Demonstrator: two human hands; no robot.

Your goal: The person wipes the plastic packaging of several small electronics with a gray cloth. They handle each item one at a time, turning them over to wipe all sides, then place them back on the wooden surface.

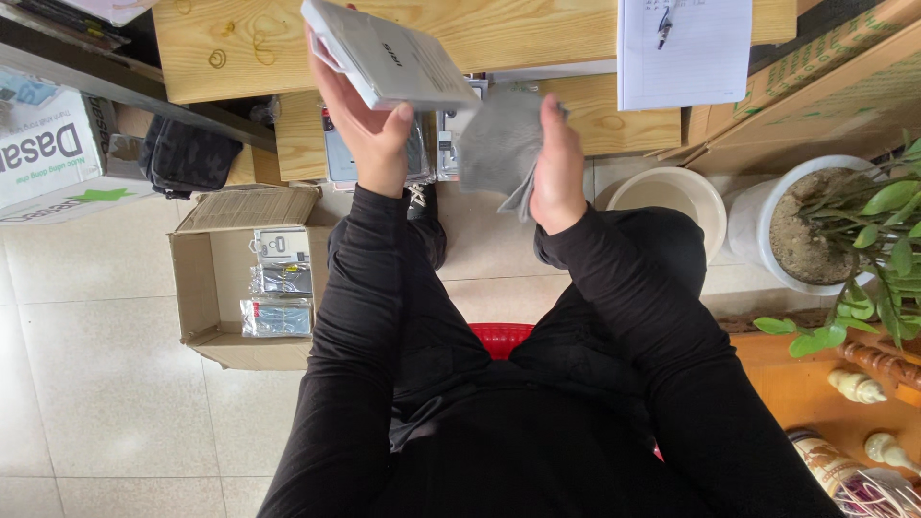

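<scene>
Head view looks down on a seated person in black sleeves; the left hand (369, 120) is raised above the lap, fingers and thumb clamped on a flat white box (389, 56), which tilts with its upper end toward the wooden table (518, 34); the thumb presses on the box's lower edge while the fingers lie hidden behind it. The right hand (558, 168) is held just beside it, closed in a pinch on a grey cloth (499, 144); the cloth hangs between the two hands, its top corner touching or nearly touching the box's lower right corner, I cannot tell which.

On the table's far right lies a sheet of white paper (683, 58) with a pen on it; a lower wooden shelf (614, 120) sits behind the hands. On the tiled floor to the left stands an open cardboard box (197, 288) holding several small packets in clear wrapping (278, 297); to the right stand a white bucket (672, 192) and a white pot with a green plant (825, 225); a red stool (501, 338) shows between the person's legs.
</scene>
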